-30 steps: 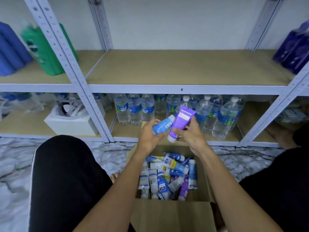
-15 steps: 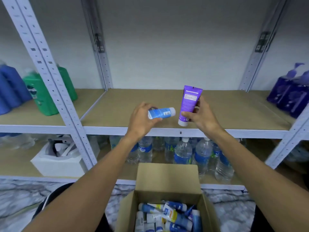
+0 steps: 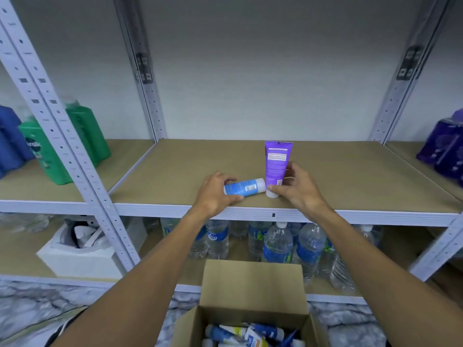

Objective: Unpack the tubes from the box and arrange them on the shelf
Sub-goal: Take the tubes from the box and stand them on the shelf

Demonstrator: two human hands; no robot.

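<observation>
My left hand [image 3: 215, 192] grips a small blue tube [image 3: 246, 187] that lies sideways, white cap to the right, low over the front of the brown shelf board [image 3: 338, 176]. My right hand [image 3: 295, 187] holds a purple tube [image 3: 275, 169] upright, its white cap down on the board. The two caps nearly touch. Below, the open cardboard box [image 3: 253, 286] holds several more blue and white tubes [image 3: 248, 334], partly cut off by the frame's bottom edge.
Green and blue bottles [image 3: 50, 151] stand on the left shelf bay, purple bottles [image 3: 446, 151] on the right bay. Water bottles [image 3: 278, 244] fill the lower shelf behind the box. A white box [image 3: 80, 256] sits lower left. Grey uprights [image 3: 75, 156] frame the bay.
Both hands rose from over the box to the shelf and came down to the board. The purple tube now stands on its cap; the blue tube is lower and level.
</observation>
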